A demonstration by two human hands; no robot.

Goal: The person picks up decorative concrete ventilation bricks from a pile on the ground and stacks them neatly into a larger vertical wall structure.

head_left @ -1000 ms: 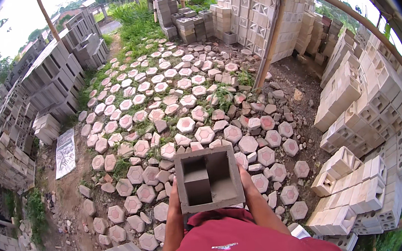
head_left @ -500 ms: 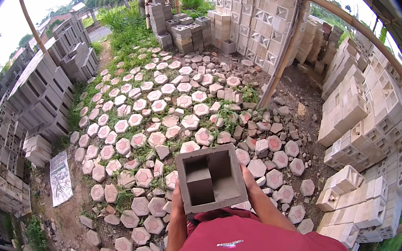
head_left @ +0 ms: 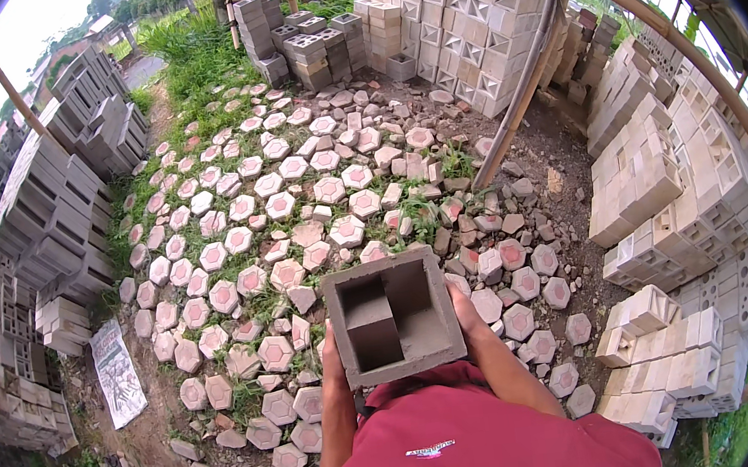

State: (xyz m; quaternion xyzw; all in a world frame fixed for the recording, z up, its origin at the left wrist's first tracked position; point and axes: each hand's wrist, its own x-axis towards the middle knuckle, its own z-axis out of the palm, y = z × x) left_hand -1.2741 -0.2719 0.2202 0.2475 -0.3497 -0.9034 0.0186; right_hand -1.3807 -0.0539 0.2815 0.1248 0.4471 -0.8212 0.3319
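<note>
A square grey concrete ventilation block (head_left: 444, 318) is held in front of my body, its open face with inner partitions turned up toward me. My left hand (head_left: 331, 354) presses on its left side and my right hand (head_left: 466, 308) on its right side. Both hands are closed round the block, with most of the fingers hidden behind it. Below the block is the maroon shirt (head_left: 471, 435) I wear.
Hexagonal pavers (head_left: 279, 206) and rubble cover the ground ahead. Pale block stacks (head_left: 654, 183) stand at the right, grey block stacks (head_left: 57, 200) at the left. A slanted bamboo pole (head_left: 520, 101) rises at the right. A printed sack (head_left: 118, 373) lies at the left.
My view has turned slightly, and the surroundings have shifted and tilted in the picture. The block sits slightly higher in the picture and is a little rotated, still between both hands.
</note>
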